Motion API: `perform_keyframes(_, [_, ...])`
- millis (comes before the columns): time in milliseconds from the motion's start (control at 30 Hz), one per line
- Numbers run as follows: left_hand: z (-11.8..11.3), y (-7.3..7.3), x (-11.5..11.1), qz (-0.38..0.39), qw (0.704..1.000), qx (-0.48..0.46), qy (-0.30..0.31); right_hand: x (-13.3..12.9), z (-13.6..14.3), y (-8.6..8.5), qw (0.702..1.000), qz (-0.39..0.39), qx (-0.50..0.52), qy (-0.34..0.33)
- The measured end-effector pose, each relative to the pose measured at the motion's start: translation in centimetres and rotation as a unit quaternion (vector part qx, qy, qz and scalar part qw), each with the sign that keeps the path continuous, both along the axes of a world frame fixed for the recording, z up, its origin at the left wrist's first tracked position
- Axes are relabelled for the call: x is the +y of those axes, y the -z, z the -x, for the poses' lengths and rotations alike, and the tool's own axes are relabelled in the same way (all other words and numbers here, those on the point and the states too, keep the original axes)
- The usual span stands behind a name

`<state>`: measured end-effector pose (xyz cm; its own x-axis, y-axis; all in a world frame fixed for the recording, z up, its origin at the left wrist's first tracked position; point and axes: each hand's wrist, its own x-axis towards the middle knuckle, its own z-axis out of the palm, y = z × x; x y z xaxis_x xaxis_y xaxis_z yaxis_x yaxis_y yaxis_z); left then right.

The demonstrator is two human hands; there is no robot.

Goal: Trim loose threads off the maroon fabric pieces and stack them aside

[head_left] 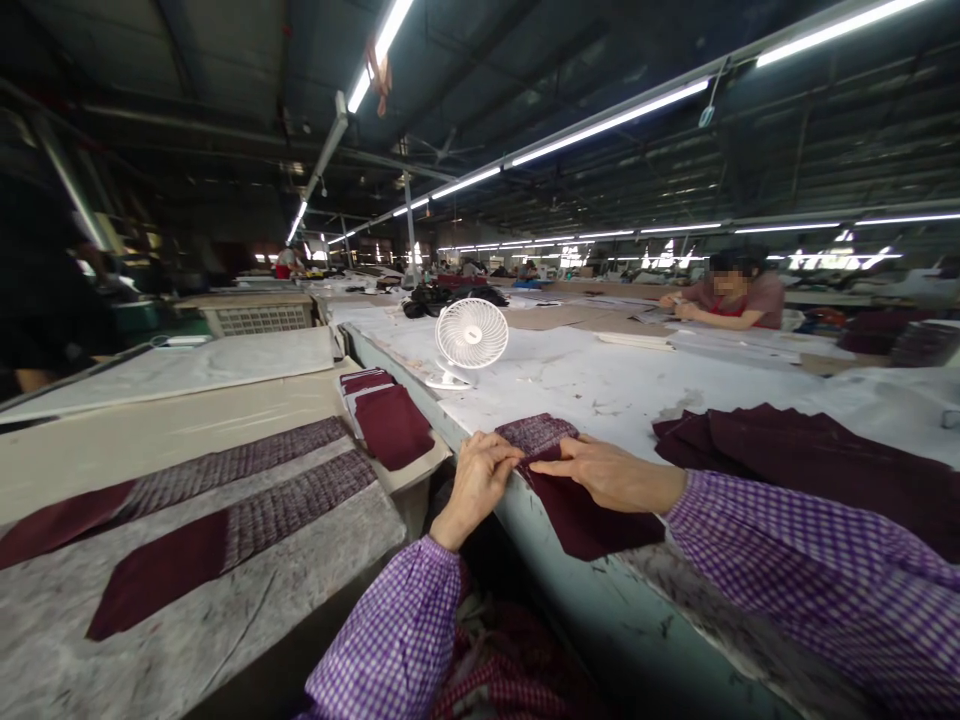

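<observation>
At the near edge of the white-topped table lies a maroon fabric piece (589,515), its lower part hanging over the edge. A stack of grey-and-maroon patterned pieces (541,430) lies at its far end. My left hand (480,475) pinches the fabric's left corner between thumb and fingertips. On top of the fabric rests my right hand (619,470), index finger stretched toward the left fingertips and the other fingers partly hidden. Further right lies a pile of dark maroon cut pieces (795,450).
A white clip fan (471,335) stands beyond my hands. On the lower left table (315,580) are overlapping rows of patterned pieces (300,500) and a maroon stack (394,425). A gap separates the tables. A person (735,290) leans on the far right side.
</observation>
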<state>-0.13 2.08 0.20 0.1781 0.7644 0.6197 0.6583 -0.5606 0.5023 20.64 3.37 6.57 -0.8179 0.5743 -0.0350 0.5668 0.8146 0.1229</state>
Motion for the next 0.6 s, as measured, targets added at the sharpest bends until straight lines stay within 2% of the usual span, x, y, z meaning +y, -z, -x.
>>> perform_keyframes(133, [-0.2, 0.4, -0.4, -0.02, 1.0, -0.006, -0.015, -0.4, 0.7, 0.0, 0.999, -0.019, -0.013, 0.042])
perform_keyframes(233, [-0.9, 0.6, -0.9, -0.065, 0.997, -0.021, -0.03, -0.2, 0.6, 0.0, 0.998, 0.004, 0.039, 0.053])
perform_keyframes(300, [-1.6, 0.4, -1.4, -0.086, 0.996, -0.017, -0.019, 0.3, 0.1, 0.0, 0.994, 0.035, 0.085, 0.065])
perform_keyframes(467, [-2.8, -0.6, -2.5, -0.073, 0.994, 0.078, 0.029, 2.3, -1.6, 1.0, 0.985, 0.081, 0.111, 0.104])
perform_keyframes(600, [-2.8, -0.9, -2.2, -0.057, 0.99, 0.131, 0.005, 5.0, -1.9, 2.6, 0.975, 0.129, 0.141, 0.113])
